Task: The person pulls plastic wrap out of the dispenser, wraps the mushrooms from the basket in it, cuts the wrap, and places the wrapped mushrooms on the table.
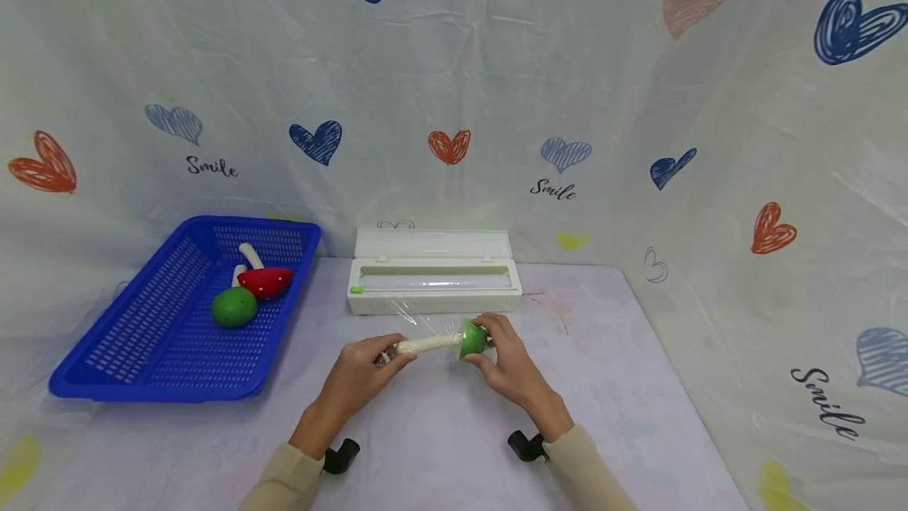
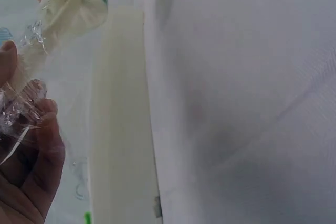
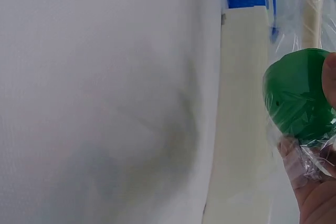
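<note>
Between the two hands lies a toy mushroom (image 1: 436, 344) with a green cap and a long whitish stem. Clear plastic film (image 3: 294, 114) is wrapped about it, creased over the cap and bunched at the stem's end. My left hand (image 1: 358, 373) pinches the stem's end with the gathered film. At the other end, my right hand (image 1: 512, 365) grips the green cap (image 3: 299, 90) between thumb and fingers. Just beyond the hands stands a white film dispenser box (image 1: 434, 306), its lid (image 1: 433, 244) raised and a roll of film (image 1: 436, 281) inside.
On the left sits a blue plastic basket (image 1: 163, 395). It holds a green-capped toy mushroom (image 1: 234, 307) and a red, white-dotted one (image 1: 266, 283). A sheet with printed hearts (image 1: 496, 85) hangs behind and to the right of the pale-covered table (image 1: 440, 448).
</note>
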`<move>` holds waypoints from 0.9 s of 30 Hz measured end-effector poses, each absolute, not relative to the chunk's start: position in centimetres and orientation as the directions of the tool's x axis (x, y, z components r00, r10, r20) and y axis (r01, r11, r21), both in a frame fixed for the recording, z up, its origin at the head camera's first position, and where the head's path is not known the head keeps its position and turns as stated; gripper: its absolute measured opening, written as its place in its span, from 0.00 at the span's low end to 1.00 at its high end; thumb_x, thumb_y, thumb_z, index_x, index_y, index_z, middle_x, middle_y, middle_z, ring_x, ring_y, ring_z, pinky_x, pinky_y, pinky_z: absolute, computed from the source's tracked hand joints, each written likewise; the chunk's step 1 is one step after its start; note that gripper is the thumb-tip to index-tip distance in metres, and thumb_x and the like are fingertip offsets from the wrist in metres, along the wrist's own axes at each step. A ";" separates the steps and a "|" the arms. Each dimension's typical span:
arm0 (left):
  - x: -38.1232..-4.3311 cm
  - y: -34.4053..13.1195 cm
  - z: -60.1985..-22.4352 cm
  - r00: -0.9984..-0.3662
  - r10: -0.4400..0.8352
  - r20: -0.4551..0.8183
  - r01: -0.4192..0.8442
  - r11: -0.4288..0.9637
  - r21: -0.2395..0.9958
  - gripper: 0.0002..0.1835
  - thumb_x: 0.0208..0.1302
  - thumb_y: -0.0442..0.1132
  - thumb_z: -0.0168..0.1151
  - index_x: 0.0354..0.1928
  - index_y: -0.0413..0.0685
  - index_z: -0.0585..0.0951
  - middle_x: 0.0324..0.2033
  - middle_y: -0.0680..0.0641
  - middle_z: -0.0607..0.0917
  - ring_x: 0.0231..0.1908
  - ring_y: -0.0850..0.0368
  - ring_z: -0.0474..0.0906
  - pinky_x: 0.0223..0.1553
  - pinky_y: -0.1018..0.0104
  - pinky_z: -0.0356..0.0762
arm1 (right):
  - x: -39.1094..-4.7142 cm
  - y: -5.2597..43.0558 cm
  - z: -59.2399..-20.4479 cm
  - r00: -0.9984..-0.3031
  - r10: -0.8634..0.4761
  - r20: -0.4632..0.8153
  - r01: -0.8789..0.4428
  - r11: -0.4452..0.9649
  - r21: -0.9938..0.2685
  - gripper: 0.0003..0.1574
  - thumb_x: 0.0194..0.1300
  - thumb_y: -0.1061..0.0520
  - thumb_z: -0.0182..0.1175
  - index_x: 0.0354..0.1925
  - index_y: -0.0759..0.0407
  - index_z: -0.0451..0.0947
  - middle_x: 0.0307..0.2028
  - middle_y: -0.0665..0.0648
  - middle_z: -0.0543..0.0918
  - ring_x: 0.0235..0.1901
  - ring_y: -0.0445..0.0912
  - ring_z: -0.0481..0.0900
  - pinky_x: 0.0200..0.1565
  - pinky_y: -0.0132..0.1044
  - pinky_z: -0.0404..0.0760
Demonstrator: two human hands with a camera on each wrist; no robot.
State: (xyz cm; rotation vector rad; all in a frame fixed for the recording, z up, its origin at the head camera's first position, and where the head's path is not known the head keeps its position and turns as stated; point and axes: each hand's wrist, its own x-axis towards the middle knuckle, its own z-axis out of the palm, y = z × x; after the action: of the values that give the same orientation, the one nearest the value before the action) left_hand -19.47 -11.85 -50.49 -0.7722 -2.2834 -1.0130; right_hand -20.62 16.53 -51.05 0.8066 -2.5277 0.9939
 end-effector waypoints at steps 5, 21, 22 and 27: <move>-20.3 -12.0 -51.7 -0.872 0.239 0.427 0.473 0.635 0.611 0.12 0.59 0.41 0.77 0.43 0.44 0.89 0.29 0.53 0.88 0.25 0.68 0.76 0.28 0.74 0.77 | -21.6 16.0 -52.1 -0.833 -0.392 0.391 -0.552 0.643 -0.531 0.36 0.63 0.55 0.73 0.64 0.65 0.72 0.58 0.60 0.77 0.52 0.47 0.79 0.49 0.38 0.83; -21.9 -11.7 -53.8 -0.987 0.065 0.145 0.140 0.786 0.602 0.21 0.63 0.41 0.70 0.54 0.36 0.86 0.39 0.44 0.89 0.41 0.45 0.82 0.43 0.49 0.81 | -24.3 13.3 -53.3 -0.847 -0.334 0.414 -0.496 0.777 -0.388 0.33 0.61 0.50 0.75 0.59 0.63 0.78 0.58 0.63 0.82 0.65 0.63 0.72 0.65 0.58 0.73; -22.0 -11.9 -53.7 -0.989 0.045 0.142 0.124 0.776 0.619 0.22 0.64 0.42 0.69 0.56 0.37 0.85 0.40 0.44 0.89 0.43 0.44 0.83 0.45 0.48 0.80 | -24.3 13.2 -53.3 -0.840 -0.336 0.427 -0.500 0.784 -0.368 0.33 0.61 0.51 0.75 0.59 0.63 0.78 0.59 0.65 0.81 0.66 0.65 0.70 0.65 0.60 0.72; -23.0 -13.3 -53.2 -0.976 -0.098 0.197 0.079 0.681 0.728 0.23 0.65 0.45 0.70 0.57 0.41 0.84 0.44 0.42 0.86 0.47 0.42 0.81 0.49 0.47 0.78 | -23.9 13.4 -53.3 -0.834 -0.349 0.428 -0.509 0.785 -0.352 0.34 0.62 0.53 0.74 0.62 0.64 0.76 0.65 0.70 0.74 0.69 0.70 0.64 0.65 0.66 0.70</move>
State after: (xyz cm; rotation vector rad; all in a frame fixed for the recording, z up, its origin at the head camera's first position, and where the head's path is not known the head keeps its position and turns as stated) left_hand -22.97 -13.25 -53.23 0.0155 -2.6737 -1.1742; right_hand -23.91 13.36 -53.27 0.6550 -2.6358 0.6599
